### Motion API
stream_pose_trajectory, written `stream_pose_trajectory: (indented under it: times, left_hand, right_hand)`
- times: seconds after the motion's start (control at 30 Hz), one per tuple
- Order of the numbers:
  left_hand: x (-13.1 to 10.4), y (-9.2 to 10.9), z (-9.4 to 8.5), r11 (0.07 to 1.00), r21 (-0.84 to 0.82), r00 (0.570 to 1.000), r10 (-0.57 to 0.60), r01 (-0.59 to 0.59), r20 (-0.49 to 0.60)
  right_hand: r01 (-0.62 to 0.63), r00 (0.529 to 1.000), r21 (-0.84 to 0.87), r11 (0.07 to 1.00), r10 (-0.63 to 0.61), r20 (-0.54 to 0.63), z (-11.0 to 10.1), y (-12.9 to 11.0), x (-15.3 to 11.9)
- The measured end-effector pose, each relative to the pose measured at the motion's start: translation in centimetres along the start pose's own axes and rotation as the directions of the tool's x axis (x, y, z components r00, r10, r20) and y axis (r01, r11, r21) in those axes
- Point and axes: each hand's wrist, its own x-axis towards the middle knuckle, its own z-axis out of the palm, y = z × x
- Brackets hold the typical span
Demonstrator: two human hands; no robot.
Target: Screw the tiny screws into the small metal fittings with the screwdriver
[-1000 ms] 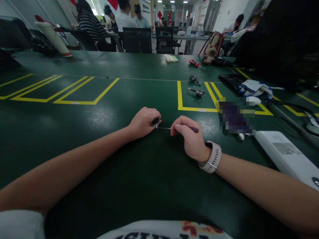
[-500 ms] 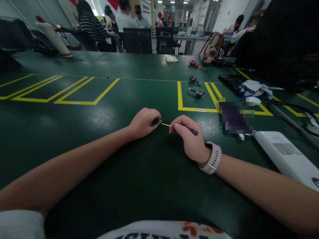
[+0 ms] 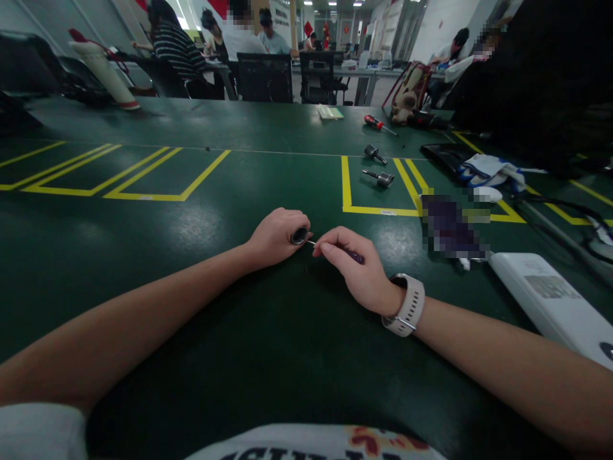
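Dark green desk (image 3: 215, 358) marked with yellow tape (image 3: 378, 210). A red-handled screwdriver (image 3: 375, 122) lies toward the far edge; nearer, two metal-headed pieces (image 3: 384, 179) rest close together beside the tape.

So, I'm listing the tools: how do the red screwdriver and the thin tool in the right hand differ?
The red screwdriver lies on the table; the thin tool is held in the right hand. The screwdriver's handle is red and black, the tool's dark purple. The screwdriver's shaft points right, the tool's left, toward the left hand. Both have a slim metal shaft.
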Motion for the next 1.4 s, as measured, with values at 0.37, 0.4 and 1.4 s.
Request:
stream_pose_trajectory:
  times: [0.37, 0.4, 1.4]
  left_hand:
    - [-0.1, -0.2, 0.0, 0.998, -0.065, 0.998, 0.010, -0.015, -0.069]
    - [-0.1, -0.2, 0.0, 0.996, -0.086, 0.996, 0.008, -0.015, -0.085]
    - [-0.2, -0.1, -0.1, 0.963, -0.259, 0.969, -0.129, 0.072, -0.211]
  right_hand:
    - [-0.014, 0.997, 0.043, 0.999, 0.017, -0.081, 0.1, 0.3, 0.0]
    - [-0.024, 0.997, 0.077, 0.997, 0.029, -0.069, 0.0, 0.5, 0.0]
    - [-0.174, 0.981, 0.466, 0.867, 0.192, 0.010, 0.1, 1.7, 0.3]
